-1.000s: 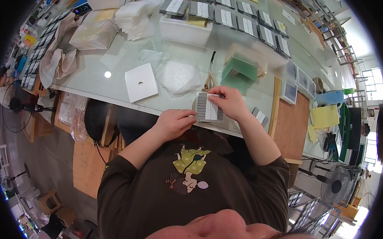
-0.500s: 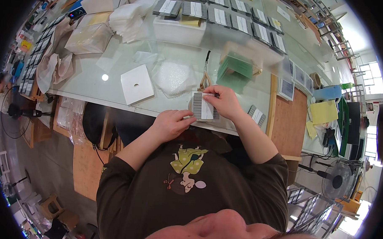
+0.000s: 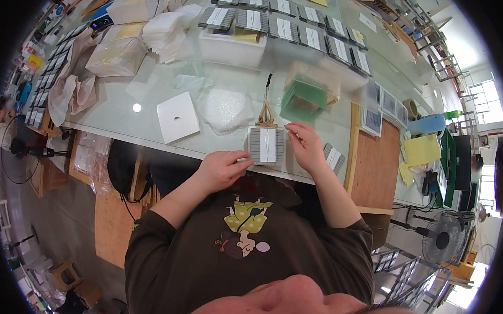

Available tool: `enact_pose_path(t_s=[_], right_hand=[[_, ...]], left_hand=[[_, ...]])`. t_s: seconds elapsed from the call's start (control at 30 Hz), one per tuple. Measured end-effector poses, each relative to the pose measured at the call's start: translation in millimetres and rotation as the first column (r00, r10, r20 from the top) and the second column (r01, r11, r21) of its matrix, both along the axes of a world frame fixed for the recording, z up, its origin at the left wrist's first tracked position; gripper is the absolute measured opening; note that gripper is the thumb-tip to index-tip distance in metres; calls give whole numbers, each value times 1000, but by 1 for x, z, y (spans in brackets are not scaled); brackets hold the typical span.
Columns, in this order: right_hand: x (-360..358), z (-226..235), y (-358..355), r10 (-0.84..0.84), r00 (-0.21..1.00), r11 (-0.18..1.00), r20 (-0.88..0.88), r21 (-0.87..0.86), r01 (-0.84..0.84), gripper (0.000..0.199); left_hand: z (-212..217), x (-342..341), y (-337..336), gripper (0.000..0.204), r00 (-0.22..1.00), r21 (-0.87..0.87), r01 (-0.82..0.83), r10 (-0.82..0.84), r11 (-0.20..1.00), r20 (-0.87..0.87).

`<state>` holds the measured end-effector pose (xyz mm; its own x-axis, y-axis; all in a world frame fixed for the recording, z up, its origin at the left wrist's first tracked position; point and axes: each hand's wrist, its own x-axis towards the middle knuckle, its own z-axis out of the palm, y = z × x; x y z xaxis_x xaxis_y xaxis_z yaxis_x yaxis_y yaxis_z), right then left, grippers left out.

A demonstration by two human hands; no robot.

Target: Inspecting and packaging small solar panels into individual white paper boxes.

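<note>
In front of me on the table edge lies a flat grey slatted panel (image 3: 256, 145) with a white strip (image 3: 268, 145) down its middle. It rests on a pale, shallow base. My left hand (image 3: 223, 170) is at the panel's lower left corner, fingers stretched and touching or nearly touching its edge. My right hand (image 3: 306, 149) hovers beside the upper right corner, forefinger and thumb slightly apart, with nothing visible between them. Just beyond the panel lie wooden-handled tweezers or a similar tool (image 3: 267, 110) with a dark tip. A similar small panel (image 3: 333, 157) sits right of my right hand.
A stack of green glass-like sheets (image 3: 303, 99) stands beyond my right hand. Bubble wrap (image 3: 226, 109) and a white square card (image 3: 178, 117) lie to the left. Rows of similar panels (image 3: 283, 29) fill the far side, near a white tub (image 3: 231, 50). A wooden board (image 3: 373, 167) is at right.
My right hand has lifted off the panel's white strip and moved to the right, uncovering the panel's upper right part. My left hand stays at the left edge.
</note>
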<state>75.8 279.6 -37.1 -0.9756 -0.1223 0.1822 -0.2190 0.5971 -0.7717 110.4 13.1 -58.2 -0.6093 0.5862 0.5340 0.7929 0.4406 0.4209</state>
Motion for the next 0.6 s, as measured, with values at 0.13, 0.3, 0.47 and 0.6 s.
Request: enact_pose_path(t_s=[0.13,0.3,0.47,0.6], right_hand=[[2,2,-5,24,999,999,-24,36,-23,18],[2,-1,-7,37,998,996,-57,83,-32,18],[2,-2,-8,51,996,991,-78,124,-41,18],[3,1,-8,57,992,991,-109,127,-43,19]], left_hand=[[0,1,0,32,1000,2,-4,4,1000,-3],[-2,0,-2,35,1000,9,9,-9,1000,5],[-2,1,-4,35,1000,11,8,-8,1000,10],[3,4,-3,32,1000,25,-11,11,1000,8]])
